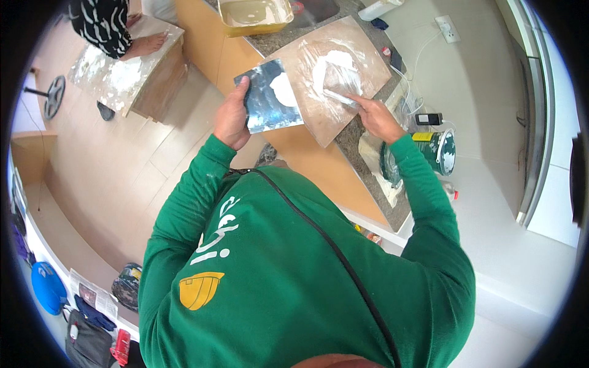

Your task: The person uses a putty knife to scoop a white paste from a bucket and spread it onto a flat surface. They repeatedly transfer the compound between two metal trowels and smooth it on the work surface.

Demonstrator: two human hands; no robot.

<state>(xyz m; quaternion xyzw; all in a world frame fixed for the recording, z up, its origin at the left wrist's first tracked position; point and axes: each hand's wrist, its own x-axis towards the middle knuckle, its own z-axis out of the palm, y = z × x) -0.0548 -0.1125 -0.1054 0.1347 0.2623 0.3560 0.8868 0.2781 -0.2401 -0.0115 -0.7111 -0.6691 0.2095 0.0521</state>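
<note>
My left hand (232,116) grips the edge of a dark metal plate (257,116), its thumb lying on top. A lump of white putty (283,90) sits on that plate. My right hand (377,119) is closed on a flat, putty-smeared scraper (342,98), whose far side my view does not show clearly. The scraper is over a thin brown board (325,126), at a patch of white putty (341,58). Smears of putty streak the board, which lies on the countertop. The plate's right edge is beside or just over the board's left side.
A stone countertop (396,214) holds a yellowish tray (257,27), a green bucket (446,152), a phone (428,118) and cables. A wall outlet (448,29) is behind. At far left, a person's bare foot (146,46) rests on a putty-spattered wooden bench (162,83).
</note>
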